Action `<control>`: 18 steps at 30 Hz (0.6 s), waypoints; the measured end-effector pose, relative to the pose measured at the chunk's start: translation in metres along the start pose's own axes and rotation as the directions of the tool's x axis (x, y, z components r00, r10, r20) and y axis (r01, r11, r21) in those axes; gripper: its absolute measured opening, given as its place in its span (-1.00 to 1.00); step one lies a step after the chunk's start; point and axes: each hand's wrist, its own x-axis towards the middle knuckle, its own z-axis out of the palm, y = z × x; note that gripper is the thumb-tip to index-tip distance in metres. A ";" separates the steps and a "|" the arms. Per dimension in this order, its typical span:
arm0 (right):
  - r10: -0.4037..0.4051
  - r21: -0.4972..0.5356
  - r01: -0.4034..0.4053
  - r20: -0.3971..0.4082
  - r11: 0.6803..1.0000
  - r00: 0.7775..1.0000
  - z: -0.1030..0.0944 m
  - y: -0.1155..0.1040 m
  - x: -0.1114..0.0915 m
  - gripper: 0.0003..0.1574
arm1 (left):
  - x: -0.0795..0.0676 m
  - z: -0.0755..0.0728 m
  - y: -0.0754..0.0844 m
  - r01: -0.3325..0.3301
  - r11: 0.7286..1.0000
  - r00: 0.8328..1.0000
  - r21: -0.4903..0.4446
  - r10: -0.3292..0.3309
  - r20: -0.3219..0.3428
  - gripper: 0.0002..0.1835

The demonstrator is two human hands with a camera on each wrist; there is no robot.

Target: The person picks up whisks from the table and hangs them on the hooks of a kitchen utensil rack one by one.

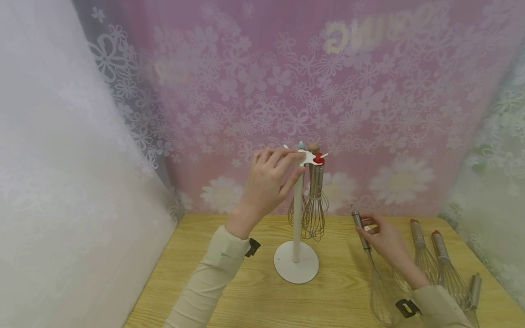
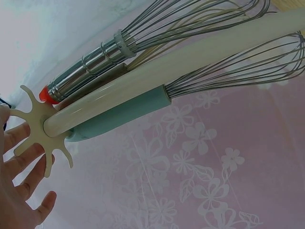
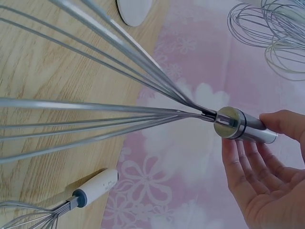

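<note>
My left hand holds the top of a white hook stand, fingers over the hooked plate and thumb at its edge. In the left wrist view those fingers lie spread behind the plate. Three whisks hang from it: a steel one with a red end, a teal-handled one, and a brownish-handled one partly hidden behind. To the right, my right hand pinches the steel handle of another whisk between thumb and fingers. Its handle end points up and its wires slope down towards me.
On the table's right side lie more whisks, two with red ends and a smaller one near the edge. A white-handled whisk lies on the wooden table. Flowered curtains surround the table.
</note>
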 end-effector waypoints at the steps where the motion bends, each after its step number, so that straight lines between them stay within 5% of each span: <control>1: -0.004 -0.002 0.004 -0.007 1.000 1.000 0.000 -0.001 0.000 -0.45 | 0.000 0.000 0.000 0.000 1.000 1.000 0.000 0.000 0.001 -0.69; 18: -0.046 0.042 0.051 -0.118 0.998 0.992 0.001 -0.009 -0.003 -0.45 | 0.000 -0.001 0.001 0.005 1.000 1.000 0.000 -0.005 0.009 -0.69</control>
